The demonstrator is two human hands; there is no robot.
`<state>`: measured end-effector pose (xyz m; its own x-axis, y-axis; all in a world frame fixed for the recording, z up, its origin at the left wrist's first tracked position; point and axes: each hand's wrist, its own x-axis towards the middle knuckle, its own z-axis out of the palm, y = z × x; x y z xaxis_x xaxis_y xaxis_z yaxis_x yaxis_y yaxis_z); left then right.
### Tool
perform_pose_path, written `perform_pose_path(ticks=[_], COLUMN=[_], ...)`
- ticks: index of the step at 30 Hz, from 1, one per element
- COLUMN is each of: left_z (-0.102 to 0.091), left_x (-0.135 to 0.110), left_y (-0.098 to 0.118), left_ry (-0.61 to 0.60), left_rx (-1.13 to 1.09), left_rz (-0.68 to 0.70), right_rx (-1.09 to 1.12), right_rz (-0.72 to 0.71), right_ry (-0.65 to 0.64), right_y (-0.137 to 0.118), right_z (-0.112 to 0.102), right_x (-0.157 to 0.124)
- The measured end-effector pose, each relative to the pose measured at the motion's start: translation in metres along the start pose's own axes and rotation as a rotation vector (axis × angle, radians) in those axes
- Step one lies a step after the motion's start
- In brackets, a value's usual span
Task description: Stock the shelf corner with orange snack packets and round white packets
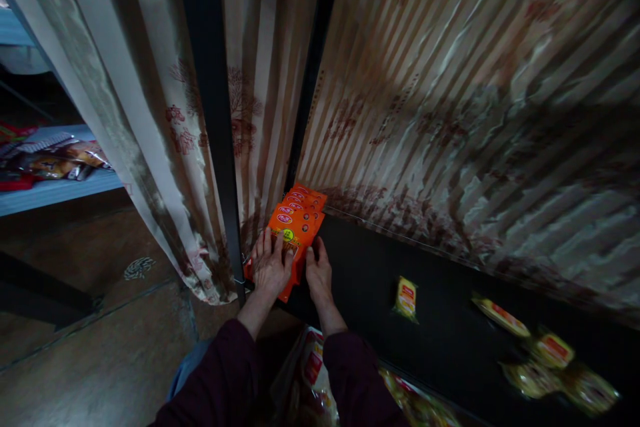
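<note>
Several flat orange packets point(300, 217) lie overlapped in a row at the left end of a black shelf point(360, 260), against the curtain. My left hand point(271, 265) rests on top of the nearest packets with its fingers spread. Along their right edge stands my right hand point(319, 271), fingers extended and slightly curved, holding nothing that I can see. Whether it touches the packet edges, I cannot tell. Farther right on the shelf sits a small yellow wrapped snack point(407, 298) with a red label.
More wrapped snacks point(553, 351) lie at the shelf's right end. Pleated curtains point(425, 93) hang behind, and a dark metal post point(215, 100) rises by the left end. Below the shelf are bagged packages point(314, 367). Another shelf point(60, 190) with packaged food stands at the left.
</note>
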<state>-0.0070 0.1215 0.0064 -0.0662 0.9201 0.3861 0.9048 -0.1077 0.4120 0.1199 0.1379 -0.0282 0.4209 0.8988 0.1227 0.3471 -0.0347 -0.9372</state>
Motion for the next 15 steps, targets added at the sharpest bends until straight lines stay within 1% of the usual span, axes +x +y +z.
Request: perform_pose_path(ticks=[4,6,8,11,15], left_z=[-0.001,0.003,0.009,0.02,0.03], left_x=[0.024,0.036,0.046,0.053,0.054], left_y=[0.0,0.0,0.0,0.001,0.004], left_ry=[0.047,0.051,0.037,0.002,-0.014], left_rx=[-0.015,-0.002,0.021,0.048,0.042], left_rz=[0.009,0.017,-0.006,-0.059,-0.05], right_rx=[0.001,0.01,0.026,0.019,0.001], right_rz=[0.013,0.008,0.026,0.053,-0.018], right_ry=[-0.018,-0.033,-0.041,-0.047,-0.044], right_y=[-0.009,-0.012,-0.012,-0.007,-0.001], right_z=[0.0,0.003,0.008,0.017,0.022], right_x=[0.003,0.004,0.005,0.006,0.007])
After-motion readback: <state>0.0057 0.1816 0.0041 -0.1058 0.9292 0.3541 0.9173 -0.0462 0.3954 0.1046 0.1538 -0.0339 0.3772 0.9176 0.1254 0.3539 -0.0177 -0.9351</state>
